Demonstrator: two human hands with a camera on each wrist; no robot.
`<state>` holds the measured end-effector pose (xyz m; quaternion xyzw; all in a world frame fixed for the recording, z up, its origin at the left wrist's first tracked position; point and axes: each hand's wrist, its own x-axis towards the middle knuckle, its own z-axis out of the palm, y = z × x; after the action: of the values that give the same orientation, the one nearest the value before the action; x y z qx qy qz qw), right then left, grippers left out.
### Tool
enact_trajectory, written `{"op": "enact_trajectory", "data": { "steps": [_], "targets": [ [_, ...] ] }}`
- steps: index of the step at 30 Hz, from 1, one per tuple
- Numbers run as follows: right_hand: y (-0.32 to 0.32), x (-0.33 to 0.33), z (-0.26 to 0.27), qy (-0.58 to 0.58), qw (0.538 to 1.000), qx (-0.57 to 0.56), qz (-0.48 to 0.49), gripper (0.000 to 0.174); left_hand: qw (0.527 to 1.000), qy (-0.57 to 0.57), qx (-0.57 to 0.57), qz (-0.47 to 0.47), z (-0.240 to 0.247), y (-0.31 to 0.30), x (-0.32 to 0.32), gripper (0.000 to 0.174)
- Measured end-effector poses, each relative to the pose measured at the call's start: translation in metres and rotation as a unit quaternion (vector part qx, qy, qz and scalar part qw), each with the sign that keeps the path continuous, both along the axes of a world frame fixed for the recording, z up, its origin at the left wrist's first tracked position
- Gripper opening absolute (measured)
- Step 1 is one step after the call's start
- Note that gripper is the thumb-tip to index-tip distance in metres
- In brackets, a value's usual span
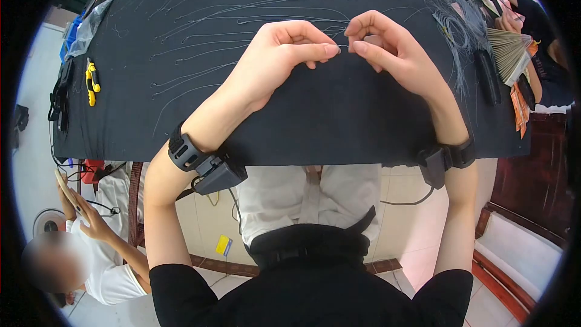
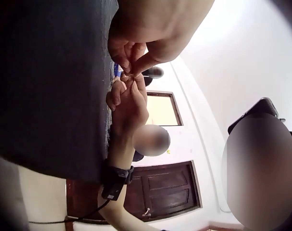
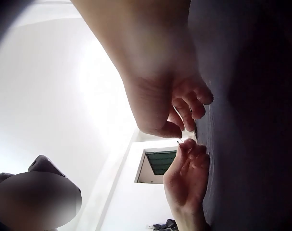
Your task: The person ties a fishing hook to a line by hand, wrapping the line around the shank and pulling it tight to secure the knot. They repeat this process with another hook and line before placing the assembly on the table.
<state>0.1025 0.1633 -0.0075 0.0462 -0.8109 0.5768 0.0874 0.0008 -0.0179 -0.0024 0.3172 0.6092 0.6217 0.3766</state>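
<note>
Over the black cloth, my left hand (image 1: 275, 54) pinches a tiny metal hook (image 3: 179, 142) between thumb and index fingertip; its tip pokes out. Just right of it, my right hand (image 1: 393, 51) has curled fingers, the thumb tip close to them, at a thin grey line (image 1: 345, 46) that spans the small gap between the hands. Fingers cover most of the line. In the left wrist view the fingertips of the left hand (image 2: 153, 38) and right hand (image 2: 129, 108) nearly meet.
Hooked lines (image 1: 200, 37) lie in rows left of and behind the hands. Yellow pliers (image 1: 92, 82) and a plastic bag (image 1: 91, 27) are at the left. At the right are coiled line (image 1: 451, 27), a fanned card stack (image 1: 509, 54) and another person's hands.
</note>
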Motion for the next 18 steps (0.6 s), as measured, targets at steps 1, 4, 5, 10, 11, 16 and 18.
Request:
{"op": "enact_trajectory", "data": {
  "steps": [1, 4, 5, 10, 11, 16, 18],
  "targets": [
    [0.000, 0.000, 0.001, -0.003, 1.000, 0.017, 0.011, 0.022, 1.000, -0.004, 0.001, 0.000, 0.000, 0.000, 0.000, 0.011],
    [-0.003, 0.002, 0.007, -0.019, 0.998, 0.057, 0.037, 0.022, 1.000, -0.007, -0.001, -0.001, 0.000, 0.000, 0.000, 0.010],
    [-0.003, 0.002, 0.008, -0.029, 0.997, 0.064, 0.038, 0.022, 1.000, -0.002, -0.006, -0.002, 0.001, 0.000, 0.000, 0.009],
    [0.000, -0.002, -0.004, 0.010, 0.998, 0.066, 0.021, 0.019, 1.000, 0.006, -0.023, 0.005, 0.001, 0.000, 0.000, 0.008],
    [0.001, -0.002, -0.004, 0.006, 0.997, 0.074, 0.020, 0.018, 1.000, 0.007, -0.026, 0.005, 0.002, 0.000, 0.000, 0.008],
    [0.002, 0.003, 0.004, -0.041, 0.993, 0.111, 0.028, 0.012, 0.999, 0.015, -0.035, 0.005, 0.002, -0.001, 0.001, 0.007],
    [0.003, 0.002, 0.002, -0.004, 0.992, 0.128, 0.021, 0.015, 0.999, 0.019, -0.041, 0.006, 0.002, -0.001, 0.001, 0.007]
  ]
}}
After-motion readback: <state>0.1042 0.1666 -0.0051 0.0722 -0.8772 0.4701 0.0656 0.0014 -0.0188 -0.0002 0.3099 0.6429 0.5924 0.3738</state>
